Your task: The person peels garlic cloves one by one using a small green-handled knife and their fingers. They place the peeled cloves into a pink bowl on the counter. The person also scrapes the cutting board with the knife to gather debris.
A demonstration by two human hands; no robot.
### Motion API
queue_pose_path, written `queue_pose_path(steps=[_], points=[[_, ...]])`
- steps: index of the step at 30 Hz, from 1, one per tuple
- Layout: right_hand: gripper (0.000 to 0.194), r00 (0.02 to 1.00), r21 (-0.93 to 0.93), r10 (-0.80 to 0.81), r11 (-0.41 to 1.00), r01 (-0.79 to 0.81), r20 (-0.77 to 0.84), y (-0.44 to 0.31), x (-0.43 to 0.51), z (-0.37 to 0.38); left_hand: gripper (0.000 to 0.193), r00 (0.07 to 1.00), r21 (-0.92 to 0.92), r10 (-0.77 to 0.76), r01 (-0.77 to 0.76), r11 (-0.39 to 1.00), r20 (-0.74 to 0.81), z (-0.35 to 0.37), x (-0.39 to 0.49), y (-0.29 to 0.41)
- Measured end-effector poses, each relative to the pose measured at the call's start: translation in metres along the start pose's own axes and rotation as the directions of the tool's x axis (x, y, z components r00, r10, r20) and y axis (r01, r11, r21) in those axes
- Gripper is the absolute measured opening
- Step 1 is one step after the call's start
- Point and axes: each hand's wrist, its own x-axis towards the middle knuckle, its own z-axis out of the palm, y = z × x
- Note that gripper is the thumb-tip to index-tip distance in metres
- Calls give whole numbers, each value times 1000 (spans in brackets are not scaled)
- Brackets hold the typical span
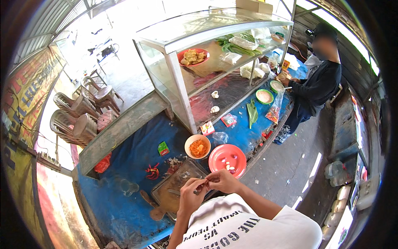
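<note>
My left hand (192,193) and my right hand (224,181) meet at the fingertips, pinching a small reddish clove or shallot (205,186), mostly hidden by fingers. A knife blade (174,192) shows left of my left hand; whether that hand grips the knife I cannot tell. Beneath lies a worn tray (168,200) with peel scraps. Just beyond my right hand, a pink-red plastic plate (214,157) holds several peeled garlic cloves (228,165) and shallots. Beside it stands a cream bowl (188,146) of shredded orange food, likely carrot.
Red chillies (152,171), a green packet (163,148) and a glass mug (129,187) lie on the blue-covered table (112,211). A glass display case (178,90) rises at the far side. Another person (320,77) works at the right, near green-rimmed bowls (264,96). Plastic chairs (84,124) are stacked outside.
</note>
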Motion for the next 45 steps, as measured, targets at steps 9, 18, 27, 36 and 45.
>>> queue_pose_path(steps=[9, 18, 27, 36, 45], points=[[28, 996, 225, 89, 970, -90, 18, 3, 0, 2, 28, 1000, -7, 24, -24, 1000, 2, 2, 0, -4], [30, 992, 258, 121, 960, -108, -36, 6, -1, 6, 25, 991, 75, 129, -132, 988, 39, 0, 1, -4], [31, 992, 285, 125, 951, -116, -15, 18, -2, 10, 24, 988, 88, 100, -110, 990, 117, -4, 0, -1], [25, 981, 316, 192, 930, -188, 17, 28, -2, 11, 24, 987, 110, 24, -42, 993, 161, -5, -5, -7], [27, 994, 278, 79, 956, -98, 79, 10, 7, -4, 25, 993, -42, -98, 101, 994, 58, -11, -5, -6]])
